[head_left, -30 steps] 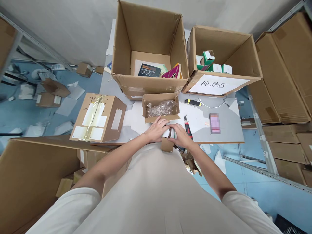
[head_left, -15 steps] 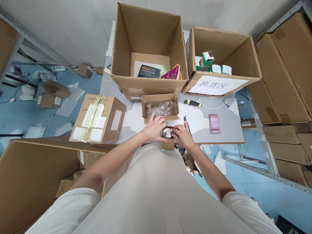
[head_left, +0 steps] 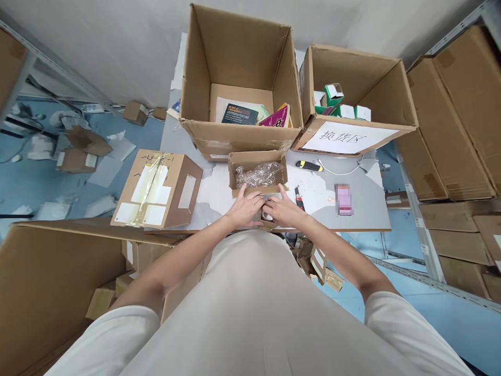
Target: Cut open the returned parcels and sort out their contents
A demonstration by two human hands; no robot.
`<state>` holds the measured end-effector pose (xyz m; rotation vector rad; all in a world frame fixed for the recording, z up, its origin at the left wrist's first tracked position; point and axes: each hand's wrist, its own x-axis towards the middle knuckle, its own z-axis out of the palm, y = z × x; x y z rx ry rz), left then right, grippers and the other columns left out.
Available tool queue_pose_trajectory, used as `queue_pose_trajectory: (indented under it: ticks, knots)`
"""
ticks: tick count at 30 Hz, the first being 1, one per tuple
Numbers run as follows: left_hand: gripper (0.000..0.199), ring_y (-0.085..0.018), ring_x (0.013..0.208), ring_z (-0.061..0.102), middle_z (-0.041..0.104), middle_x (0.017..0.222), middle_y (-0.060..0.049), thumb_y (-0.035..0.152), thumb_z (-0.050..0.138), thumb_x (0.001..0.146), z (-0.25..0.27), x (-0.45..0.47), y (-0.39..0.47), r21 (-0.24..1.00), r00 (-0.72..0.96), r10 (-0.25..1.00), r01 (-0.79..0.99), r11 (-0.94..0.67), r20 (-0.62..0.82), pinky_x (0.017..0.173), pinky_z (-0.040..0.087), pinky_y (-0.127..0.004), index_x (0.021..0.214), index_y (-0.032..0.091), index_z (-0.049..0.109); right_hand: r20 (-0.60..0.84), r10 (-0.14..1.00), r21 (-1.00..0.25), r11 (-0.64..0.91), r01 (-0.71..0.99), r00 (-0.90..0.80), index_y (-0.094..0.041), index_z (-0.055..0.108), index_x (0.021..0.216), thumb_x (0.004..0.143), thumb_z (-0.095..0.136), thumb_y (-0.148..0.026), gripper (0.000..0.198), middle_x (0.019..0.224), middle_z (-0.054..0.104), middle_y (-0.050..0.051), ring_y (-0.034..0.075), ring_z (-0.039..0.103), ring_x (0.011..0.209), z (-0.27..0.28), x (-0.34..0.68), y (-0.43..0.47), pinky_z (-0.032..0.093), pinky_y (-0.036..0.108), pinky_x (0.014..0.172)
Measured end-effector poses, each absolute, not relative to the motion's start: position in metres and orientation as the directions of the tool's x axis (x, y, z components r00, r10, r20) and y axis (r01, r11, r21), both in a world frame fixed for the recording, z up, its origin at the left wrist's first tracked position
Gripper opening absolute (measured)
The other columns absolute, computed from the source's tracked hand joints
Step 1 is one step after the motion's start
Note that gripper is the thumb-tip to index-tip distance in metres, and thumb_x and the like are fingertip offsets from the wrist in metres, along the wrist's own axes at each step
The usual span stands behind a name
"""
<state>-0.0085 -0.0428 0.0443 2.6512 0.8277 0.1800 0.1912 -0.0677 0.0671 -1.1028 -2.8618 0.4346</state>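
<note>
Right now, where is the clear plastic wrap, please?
In the head view, near the centre, the clear plastic wrap lies inside the small open carton, just beyond the left hand and right hand.

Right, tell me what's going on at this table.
A person has both hands at a small box by the near edge of the table. The left hand is at its left side, while the right hand covers part of its top, so the grip is hard to make out. Just beyond is an open box with clear plastic wrap inside. A cutter lies to the right, and books sit in a big box farther back.
</note>
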Motion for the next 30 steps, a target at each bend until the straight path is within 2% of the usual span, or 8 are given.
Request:
queue_pose_trajectory:
  ticks: [5,8,13,17,22,25,27,30]
  knots:
    - [0.065,-0.036,0.14,0.03,0.043,0.146,-0.016,0.053,0.068,0.072,0.046,-0.014,-0.044,0.39,0.797,0.602,0.539,-0.747,0.05,0.115,0.002,-0.063,0.125,0.018,0.054,-0.074,0.596,-0.27,0.76,0.591,-0.8,-0.023,0.059,0.097,0.071,0.067,-0.014,0.028,0.113,0.064,0.009,0.029,0.048,0.12,0.077,0.202,-0.062,0.012,0.07,0.108]
    - [0.064,-0.038,0.143,0.021,0.034,0.151,-0.018,0.055,0.068,0.071,0.046,-0.014,-0.042,0.373,0.779,0.625,0.57,-0.732,0.038,0.114,0.008,-0.063,0.121,0.017,0.055,-0.067,0.576,-0.283,0.772,0.569,-0.815,-0.022,0.058,0.097,0.072,0.064,-0.016,0.026,0.12,0.06,0.011,0.03,0.049,0.12,0.083,0.205,-0.06,0.013,0.071,0.107]
    - [0.072,-0.036,0.141,0.027,0.04,0.147,-0.021,0.058,0.066,0.07,0.039,-0.009,-0.039,0.369,0.795,0.607,0.564,-0.739,0.002,0.113,0.003,-0.064,0.125,0.014,0.051,-0.018,0.584,-0.316,0.767,0.559,-0.812,-0.02,0.056,0.092,0.072,0.061,-0.021,0.021,0.116,0.06,0.013,0.028,0.053,0.114,0.084,0.205,-0.061,0.017,0.068,0.107]
    - [0.072,-0.036,0.139,0.032,0.045,0.143,-0.02,0.054,0.066,0.071,0.034,-0.003,-0.041,0.386,0.772,0.636,0.588,-0.711,-0.005,0.113,-0.002,-0.064,0.127,0.013,0.048,0.043,0.634,-0.402,0.719,0.567,-0.772,-0.021,0.054,0.09,0.072,0.061,-0.022,0.02,0.115,0.058,0.013,0.026,0.056,0.107,0.092,0.204,-0.064,0.025,0.062,0.108]
    - [0.072,-0.035,0.139,0.032,0.044,0.145,-0.018,0.049,0.07,0.068,0.034,0.004,-0.04,0.414,0.729,0.684,0.632,-0.655,-0.028,0.113,-0.001,-0.064,0.128,0.017,0.047,0.209,0.717,-0.54,0.652,0.532,-0.666,-0.023,0.051,0.094,0.071,0.06,-0.021,0.024,0.121,0.055,0.013,0.024,0.055,0.112,0.131,0.214,-0.068,0.051,0.042,0.09]
    - [0.079,-0.036,0.139,0.031,0.043,0.144,-0.02,0.049,0.073,0.065,0.036,0.004,-0.04,0.434,0.719,0.694,0.638,-0.636,-0.039,0.113,-0.002,-0.065,0.131,0.015,0.045,0.302,0.775,-0.565,0.614,0.551,-0.555,-0.024,0.05,0.094,0.071,0.064,-0.026,0.027,0.12,0.056,0.013,0.024,0.059,0.102,0.164,0.227,-0.067,0.054,0.038,0.078]
    - [0.094,-0.039,0.14,0.027,0.04,0.146,-0.023,0.057,0.075,0.06,0.04,0.004,-0.041,0.473,0.7,0.714,0.636,-0.609,-0.021,0.112,-0.002,-0.066,0.136,0.013,0.04,0.363,0.821,-0.585,0.569,0.578,-0.441,-0.024,0.05,0.094,0.069,0.068,-0.029,0.031,0.118,0.057,0.012,0.023,0.061,0.092,0.185,0.235,-0.063,0.054,0.036,0.069]
    - [0.118,-0.043,0.141,0.024,0.032,0.149,-0.026,0.068,0.076,0.051,0.051,0.006,-0.043,0.617,0.595,0.792,0.575,-0.537,0.135,0.112,0.005,-0.067,0.143,0.012,0.029,0.456,0.854,-0.656,0.512,0.555,-0.25,-0.025,0.051,0.093,0.07,0.069,-0.029,0.03,0.111,0.059,0.009,0.019,0.06,0.081,0.208,0.24,-0.048,0.051,0.034,0.063]
